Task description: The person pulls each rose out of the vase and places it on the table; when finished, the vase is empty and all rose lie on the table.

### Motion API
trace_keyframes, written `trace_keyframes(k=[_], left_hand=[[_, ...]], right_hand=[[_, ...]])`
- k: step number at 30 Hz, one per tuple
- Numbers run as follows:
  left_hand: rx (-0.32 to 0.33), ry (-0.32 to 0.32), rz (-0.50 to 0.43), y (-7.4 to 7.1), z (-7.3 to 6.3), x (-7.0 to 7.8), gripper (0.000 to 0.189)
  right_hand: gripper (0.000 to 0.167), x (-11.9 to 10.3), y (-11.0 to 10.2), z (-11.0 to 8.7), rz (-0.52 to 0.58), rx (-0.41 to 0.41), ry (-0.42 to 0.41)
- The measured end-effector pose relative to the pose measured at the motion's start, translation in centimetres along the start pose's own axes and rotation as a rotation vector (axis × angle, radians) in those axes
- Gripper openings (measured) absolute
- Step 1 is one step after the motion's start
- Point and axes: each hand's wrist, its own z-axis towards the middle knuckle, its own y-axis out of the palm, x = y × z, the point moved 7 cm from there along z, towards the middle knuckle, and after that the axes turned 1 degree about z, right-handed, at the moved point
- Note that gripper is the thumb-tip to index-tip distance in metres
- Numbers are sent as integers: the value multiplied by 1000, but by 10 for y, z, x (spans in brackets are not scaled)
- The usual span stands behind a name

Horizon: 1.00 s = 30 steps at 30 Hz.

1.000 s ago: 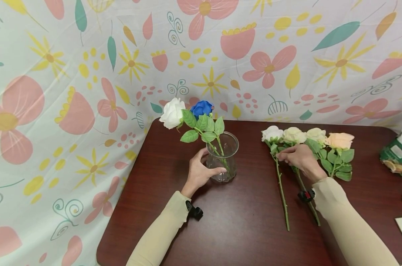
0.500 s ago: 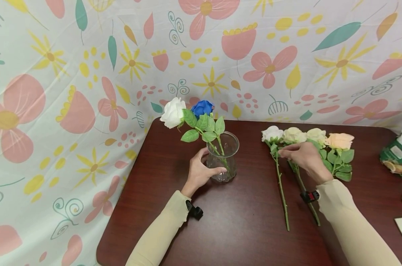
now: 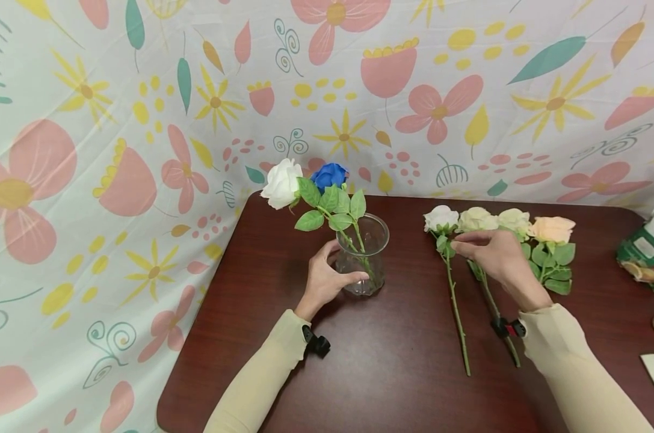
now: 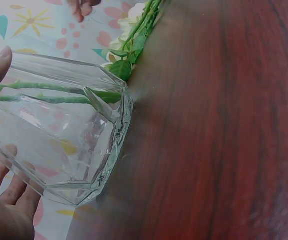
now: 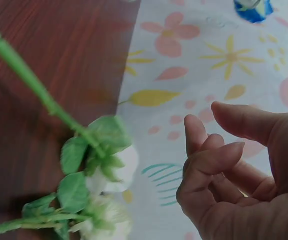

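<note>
My left hand (image 3: 327, 276) grips the clear glass vase (image 3: 374, 246) around its side, the thumb at the front. In the left wrist view the vase (image 4: 78, 135) shows its faceted base, with two green stems inside. A white rose (image 3: 282, 184) and a blue rose (image 3: 329, 176) lean left out of the vase. My right hand (image 3: 497, 255) is over the lying roses, fingertips near the leaf of the leftmost white rose (image 3: 441, 219). The right wrist view shows a gap between thumb and bent index finger, nothing between them; whether a fingertip touches the leaf I cannot tell.
Two cream roses (image 3: 477, 220) and a peach rose (image 3: 553, 230) lie beside the white one on the dark wooden table (image 3: 391, 373). A green and white bag (image 3: 648, 246) stands at the right edge. Flower-patterned cloth (image 3: 186, 150) hangs behind and left.
My right hand has drawn back slightly to the right at the wrist. The lying white rose's head and upper stem have shifted slightly left. The left hand and vase stay put.
</note>
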Motion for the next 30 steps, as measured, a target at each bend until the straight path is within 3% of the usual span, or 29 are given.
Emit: trace_keyframes(k=[12, 19, 30], left_hand=[[4, -10, -7, 0, -1, -1, 81], [-1, -10, -9, 1, -2, -2, 81], [-5, -10, -12, 1, -1, -2, 82]], right_hand=[[31, -62, -2, -36, -12, 162, -208], [28, -92, 6, -51, 83, 163, -266], [23, -155, 25, -65, 168, 190, -528]])
